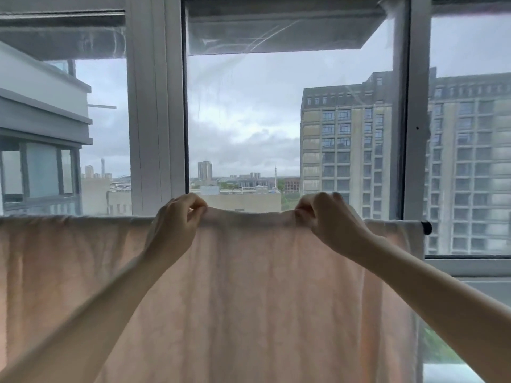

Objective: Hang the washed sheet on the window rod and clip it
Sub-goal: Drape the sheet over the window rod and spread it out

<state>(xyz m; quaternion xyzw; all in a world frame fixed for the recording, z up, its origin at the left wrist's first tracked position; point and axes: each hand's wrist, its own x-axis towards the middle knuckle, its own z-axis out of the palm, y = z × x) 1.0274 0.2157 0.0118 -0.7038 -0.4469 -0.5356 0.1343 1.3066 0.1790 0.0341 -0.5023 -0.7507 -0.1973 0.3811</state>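
Note:
A pale pink sheet (249,286) hangs over a horizontal rod in front of the window and fills the lower half of the view. Only the rod's black end cap (426,227) shows, at the right; the cloth covers the rest. My left hand (175,221) pinches the sheet's top edge left of centre. My right hand (325,217) pinches the same edge right of centre. Between my hands the top edge is lifted a little above the rod line. No clip is in view.
The window frame has a wide white upright (156,106) at centre left and a grey upright (417,120) at right. The sill (470,265) runs below the right pane. Buildings stand outside.

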